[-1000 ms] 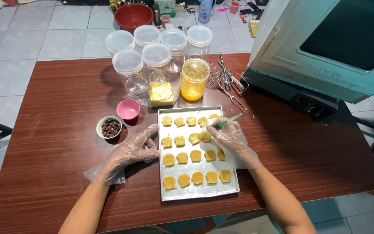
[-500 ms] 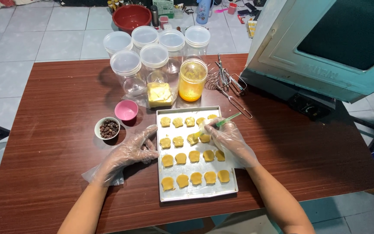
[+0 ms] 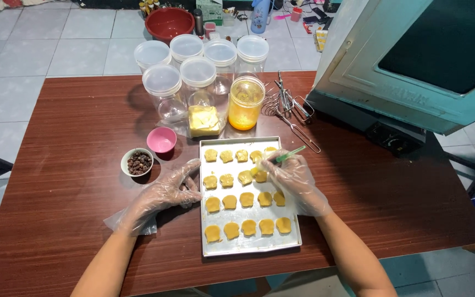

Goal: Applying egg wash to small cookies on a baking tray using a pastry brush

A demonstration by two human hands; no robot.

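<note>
Tiled floor, dark wooden table (image 3: 56,165) filling most of the view; a red basin (image 3: 170,23) is sitting on the floor beyond the far edge. Going left to right: a small bowl of dark bits (image 3: 137,162) and a pink cup (image 3: 161,139) are standing near the left hand (image 3: 163,192), which is lying gloved and flat on the wood, fingers spread and holding nothing, fingertips just touching the left rim of the tray (image 3: 251,248). Behind these, a cluster of clear lidded jars (image 3: 163,93) is standing with a yellow block (image 3: 203,121) and a jar of amber liquid (image 3: 246,103) in front. The metal tray is lying at table centre, carrying rows of small yellow dough pieces (image 3: 247,199). The right hand (image 3: 295,179), also gloved, is hovering over the tray's upper right, fingers pinched closed on a thin green-handled brush (image 3: 290,154) whose tip is meeting a piece in the second row; the bristles themselves are too small to make out. Beaters (image 3: 292,107) are lying just beyond the tray; a large pale-green oven (image 3: 413,60) is filling the right. Handling judgement: the dough pieces are likely soft and easily dented, so only light strokes; the brush is light and stiff, best pinched low on the handle; the thin tray is probably sliding readily on the wood, so steadying at the rim seems sound.
</note>
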